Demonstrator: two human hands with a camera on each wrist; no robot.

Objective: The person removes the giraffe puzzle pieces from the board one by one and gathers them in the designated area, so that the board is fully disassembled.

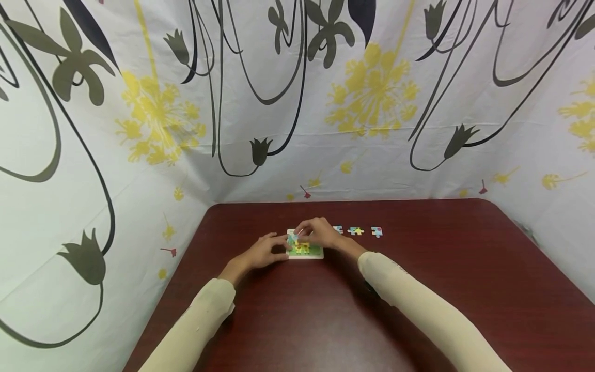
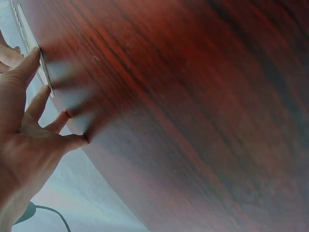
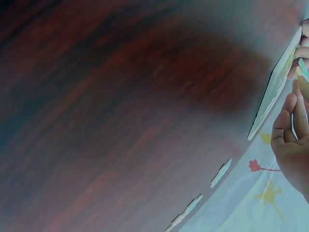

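Note:
A small jigsaw puzzle board with a green and yellow picture and a pale border lies on the table between the hands. My left hand is at its left side, fingers spread. In the left wrist view the thumb and one fingertip touch the board's edge, while other fingertips rest on the table. My right hand is over the board's upper part, partly covering it. In the right wrist view the right hand pinches a light-blue puzzle piece above the board.
To the right of the board, loose puzzle pieces lie in a row on the dark red table: one partly behind the right hand, a yellow and blue piece and a blue piece with red. A patterned cloth hangs behind the table.

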